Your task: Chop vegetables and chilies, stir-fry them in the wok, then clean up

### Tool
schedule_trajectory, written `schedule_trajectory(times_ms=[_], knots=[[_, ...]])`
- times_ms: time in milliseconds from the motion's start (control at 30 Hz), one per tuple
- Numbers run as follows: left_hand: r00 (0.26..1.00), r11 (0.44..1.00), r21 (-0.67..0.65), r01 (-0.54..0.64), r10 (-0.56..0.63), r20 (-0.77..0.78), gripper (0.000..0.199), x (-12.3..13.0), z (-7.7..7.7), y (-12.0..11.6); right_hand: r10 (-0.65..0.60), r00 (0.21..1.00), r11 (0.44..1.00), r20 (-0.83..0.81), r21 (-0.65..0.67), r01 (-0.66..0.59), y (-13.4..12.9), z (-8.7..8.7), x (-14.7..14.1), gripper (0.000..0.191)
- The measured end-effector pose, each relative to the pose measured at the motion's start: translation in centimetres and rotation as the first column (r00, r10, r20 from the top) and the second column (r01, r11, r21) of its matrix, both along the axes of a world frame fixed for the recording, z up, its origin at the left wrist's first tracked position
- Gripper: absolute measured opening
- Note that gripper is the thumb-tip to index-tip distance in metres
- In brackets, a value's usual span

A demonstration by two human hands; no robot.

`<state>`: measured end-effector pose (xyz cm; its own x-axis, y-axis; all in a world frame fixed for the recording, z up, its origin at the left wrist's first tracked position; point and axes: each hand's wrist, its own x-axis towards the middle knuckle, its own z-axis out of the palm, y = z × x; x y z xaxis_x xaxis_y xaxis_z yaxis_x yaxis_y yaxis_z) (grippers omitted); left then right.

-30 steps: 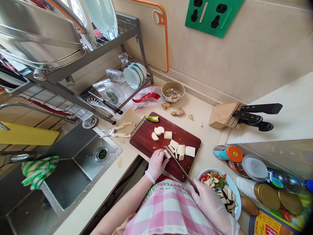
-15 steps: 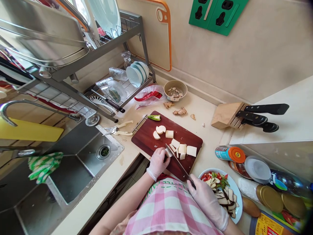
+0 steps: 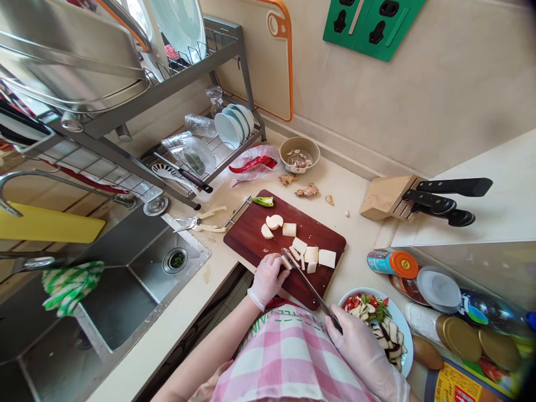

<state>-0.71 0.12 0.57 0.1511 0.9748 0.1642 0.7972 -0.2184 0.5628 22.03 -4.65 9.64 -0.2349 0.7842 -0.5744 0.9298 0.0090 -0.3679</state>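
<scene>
Beige counter (image 3: 352, 223) beside the sink (image 3: 202, 255) supports a dark red cutting board (image 3: 247, 234) bearing cut white pieces (image 3: 326, 258). Left hand (image 3: 267, 279), gloved, grasps one white piece (image 3: 287, 262) near the board's edge; right hand (image 3: 355, 341), gloved, grips the knife (image 3: 310, 287) by its handle, blade at that piece.

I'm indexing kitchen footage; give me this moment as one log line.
left hand: holds white piece at cutting board | right hand: grips knife beside that piece | plate: cut food
</scene>
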Motion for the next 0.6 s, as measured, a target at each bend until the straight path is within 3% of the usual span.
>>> schedule_trajectory(times_ms=[300,600], knots=[[0.999,0.999,0.034,-0.008,0.009,-0.043,0.011,0.14,-0.21,-0.09,0.013,0.998,1.000,0.055,-0.018,-0.012,0.00,0.00,-0.36,0.024],[0.977,1.000,-0.003,0.028,-0.028,-0.210,0.012,0.08,0.06,0.33,0.044,0.996,0.998,0.078,-0.048,-0.040,0.58,0.33,-0.65,0.022]])
